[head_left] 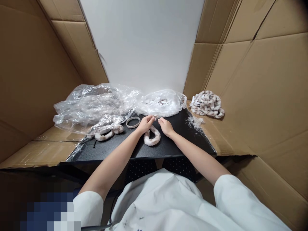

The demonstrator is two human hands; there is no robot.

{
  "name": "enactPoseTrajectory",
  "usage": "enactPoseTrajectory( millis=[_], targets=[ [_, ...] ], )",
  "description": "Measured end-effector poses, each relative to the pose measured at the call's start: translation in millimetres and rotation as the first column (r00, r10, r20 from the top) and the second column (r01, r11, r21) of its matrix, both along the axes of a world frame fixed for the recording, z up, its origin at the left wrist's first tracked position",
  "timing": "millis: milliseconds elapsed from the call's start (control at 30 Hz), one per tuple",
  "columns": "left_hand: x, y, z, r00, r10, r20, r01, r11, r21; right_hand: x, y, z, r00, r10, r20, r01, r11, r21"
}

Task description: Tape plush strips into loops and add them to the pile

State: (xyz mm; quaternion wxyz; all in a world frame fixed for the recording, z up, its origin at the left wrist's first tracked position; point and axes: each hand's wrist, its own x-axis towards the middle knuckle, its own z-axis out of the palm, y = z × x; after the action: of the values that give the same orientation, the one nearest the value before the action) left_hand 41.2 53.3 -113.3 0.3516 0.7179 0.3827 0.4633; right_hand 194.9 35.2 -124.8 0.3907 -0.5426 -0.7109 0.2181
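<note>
A fluffy white-and-brown plush band [152, 141] hangs in a loop below my two hands, its lower part on the black table [115, 149]. At the top of that loop, my left hand [146, 123] and my right hand [166, 126] pinch its ends close together. The fingers hide just how the ends meet. Left of my left hand lies a roll of pale tape [133, 122]. Another plush band [104, 136] rests farther left, beside the edge of a clear plastic bag.
A large clear plastic bag [96, 106] with fluffy stuff spreads at the back left. Beside it sits a second bag [166, 102] holding small white pieces. A pile of plush bands [207, 104] and loose fluff [196, 122] lie right. Cardboard walls [264, 96] flank the table.
</note>
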Motion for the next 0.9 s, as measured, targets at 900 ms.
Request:
enactPoseTrajectory(
  millis=[900],
  targets=[
    [4.2, -0.9, -3.3, 0.986, 0.033, -0.162, -0.018, 0.996, 0.093, -2.6, -0.2, -0.8, 1.0, -0.008, 0.023, 0.009, 1.0, -0.017]
  ],
)
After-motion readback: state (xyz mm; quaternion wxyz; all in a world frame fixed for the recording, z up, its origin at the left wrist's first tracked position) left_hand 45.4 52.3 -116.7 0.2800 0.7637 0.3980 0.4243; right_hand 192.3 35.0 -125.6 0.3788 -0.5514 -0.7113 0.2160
